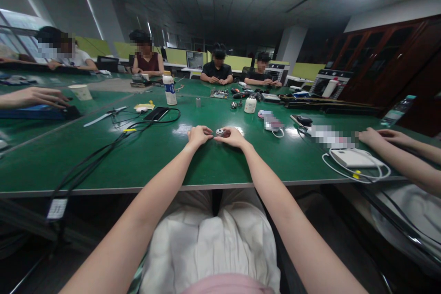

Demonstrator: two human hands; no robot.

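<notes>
My right hand (233, 138) curves its thumb and fingers around a small round metallic piece (219, 132) with a light ring and a dark centre on top. The piece sits at the green table (220, 165), near its front edge. Just to the left, my left hand (200, 136) is curled with thumb and fingertips close together beside the piece. Whatever lies between those fingertips is too small to make out. A small grey cylinder (198, 102) stands upright farther back, apart from both hands.
Black cables (113, 144) and a phone (155, 114) lie to the left. A white jar (250, 104) and bottle (169, 88) stand behind. At right are a white box (354, 158) with a looped cable and a co-worker's hands (379, 135). Another person's hand (37, 97) is at left.
</notes>
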